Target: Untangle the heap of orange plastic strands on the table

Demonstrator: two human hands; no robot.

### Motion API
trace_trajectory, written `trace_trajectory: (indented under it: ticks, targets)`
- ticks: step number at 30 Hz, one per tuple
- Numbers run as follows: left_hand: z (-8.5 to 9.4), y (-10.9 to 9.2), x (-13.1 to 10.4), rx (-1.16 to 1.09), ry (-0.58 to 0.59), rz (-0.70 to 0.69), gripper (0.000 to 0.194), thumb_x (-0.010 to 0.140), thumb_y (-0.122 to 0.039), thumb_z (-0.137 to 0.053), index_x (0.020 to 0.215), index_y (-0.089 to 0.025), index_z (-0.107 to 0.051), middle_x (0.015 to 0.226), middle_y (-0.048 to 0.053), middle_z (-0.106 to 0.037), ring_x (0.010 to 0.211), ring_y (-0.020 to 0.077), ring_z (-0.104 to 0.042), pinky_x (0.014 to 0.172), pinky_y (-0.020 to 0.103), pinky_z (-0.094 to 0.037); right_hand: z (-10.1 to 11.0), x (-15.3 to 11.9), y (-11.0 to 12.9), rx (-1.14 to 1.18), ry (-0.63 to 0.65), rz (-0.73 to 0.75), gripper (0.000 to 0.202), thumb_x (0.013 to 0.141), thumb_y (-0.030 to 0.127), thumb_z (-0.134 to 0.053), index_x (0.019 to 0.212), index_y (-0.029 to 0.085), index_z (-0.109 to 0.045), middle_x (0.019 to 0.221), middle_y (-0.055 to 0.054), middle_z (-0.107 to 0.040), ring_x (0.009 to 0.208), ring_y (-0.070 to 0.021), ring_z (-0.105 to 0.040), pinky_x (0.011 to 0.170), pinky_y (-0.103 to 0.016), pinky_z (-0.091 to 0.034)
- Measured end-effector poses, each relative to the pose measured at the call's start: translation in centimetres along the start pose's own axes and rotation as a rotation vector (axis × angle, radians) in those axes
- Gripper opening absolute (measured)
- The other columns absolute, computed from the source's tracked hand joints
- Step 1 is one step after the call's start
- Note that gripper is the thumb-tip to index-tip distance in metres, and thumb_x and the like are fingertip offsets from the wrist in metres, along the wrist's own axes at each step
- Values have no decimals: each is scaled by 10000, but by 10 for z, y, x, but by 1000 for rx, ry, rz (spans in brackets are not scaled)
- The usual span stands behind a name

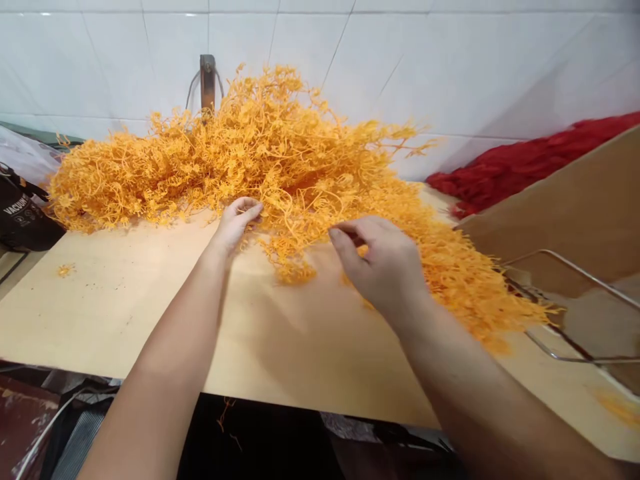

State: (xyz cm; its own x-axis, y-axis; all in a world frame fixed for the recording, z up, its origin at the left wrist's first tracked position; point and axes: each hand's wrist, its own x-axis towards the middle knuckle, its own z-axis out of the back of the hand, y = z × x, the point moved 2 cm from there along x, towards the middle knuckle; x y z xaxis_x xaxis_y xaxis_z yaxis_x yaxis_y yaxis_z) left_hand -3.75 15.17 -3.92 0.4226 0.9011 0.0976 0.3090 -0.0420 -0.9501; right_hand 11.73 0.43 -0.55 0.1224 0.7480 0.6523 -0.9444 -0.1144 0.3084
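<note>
A big tangled heap of orange, thin-stemmed sprigs with frizzy tips (280,147) spreads across the wooden table (165,293), rising against the wall. My left hand (236,223) is at the heap's front edge, its thumb and fingers pinched on a sprig there. To its right, my right hand (383,263) hovers in front of the heap, slightly blurred. Its thumb and index finger are brought together, and whatever is between them is too small to make out. Between my hands, a loose clump of the sprigs (295,267) hangs out over the bare wood.
At the right stand a cardboard sheet (565,213) and a bent metal rod frame (590,273), with a red heap (525,163) behind. A black container (25,213) sits at the left. A metal bracket (207,83) stands by the tiled wall (375,60).
</note>
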Motion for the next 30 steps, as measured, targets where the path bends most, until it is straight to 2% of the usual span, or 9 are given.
trace_trajectory:
  ticks: [5,9,13,17,19,22,24,28,30]
  targets:
    - [-12,-9,-9,94,98,-127,142,707,-220,-653,758,-155,-538,710,-46,-539,649,38,-504,616,160,-389,-35,32,18,388,-80,-350,364,741,471,-618,920,156,-587,867,-85,-612,650,-141,-532,616,-317,-445]
    - [-17,-6,-7,189,116,-145,111,714,-195,-642,748,-147,-547,709,-28,-557,675,59,-513,659,184,-387,-49,36,8,612,-21,-398,226,724,371,-654,722,166,-559,601,15,-501,530,-94,-443,531,-267,-395]
    - [-9,-1,1,447,-167,-332,213,670,-280,-712,761,-165,-556,777,-3,-541,756,98,-477,737,219,-384,-44,27,1,836,55,-463,280,746,409,-634,618,183,-529,521,26,-449,466,-89,-422,469,-260,-388]
    - [-7,-12,-9,670,-487,-607,307,664,-384,-721,807,-185,-538,919,42,-531,923,152,-462,866,267,-354,-46,24,-7,987,4,-604,345,763,472,-606,588,196,-494,510,24,-456,444,-94,-450,456,-262,-414]
    - [-16,-18,-19,699,-423,-650,224,761,-389,-626,792,-190,-528,828,29,-521,833,136,-474,813,257,-364,-49,25,-9,1010,-31,-614,384,763,502,-596,574,199,-456,490,36,-430,432,-88,-451,450,-249,-405]
    - [-39,-20,-34,753,-168,-596,222,847,-387,-497,752,-193,-549,676,7,-510,663,113,-456,701,246,-364,-52,25,-10,1033,-80,-599,431,748,551,-591,571,200,-417,482,47,-410,430,-79,-453,439,-226,-383]
    - [-52,-17,-40,815,-52,-540,245,844,-394,-494,747,-187,-584,712,24,-574,677,120,-487,696,251,-369,-51,26,-11,1057,-109,-601,432,742,564,-589,585,199,-421,488,53,-409,434,-71,-446,450,-220,-390]
    - [-59,-7,-35,747,-17,-442,283,783,-438,-573,889,-177,-609,972,61,-621,805,140,-537,717,249,-391,-52,25,-8,1089,-100,-616,399,756,531,-580,599,195,-434,503,64,-392,439,-55,-410,468,-211,-392]
    - [-57,-5,-29,691,-44,-408,252,733,-401,-645,784,-164,-578,833,31,-582,717,113,-488,669,234,-370,-53,25,-4,1105,-63,-590,383,756,508,-590,600,190,-444,522,62,-402,460,-52,-411,478,-206,-391]
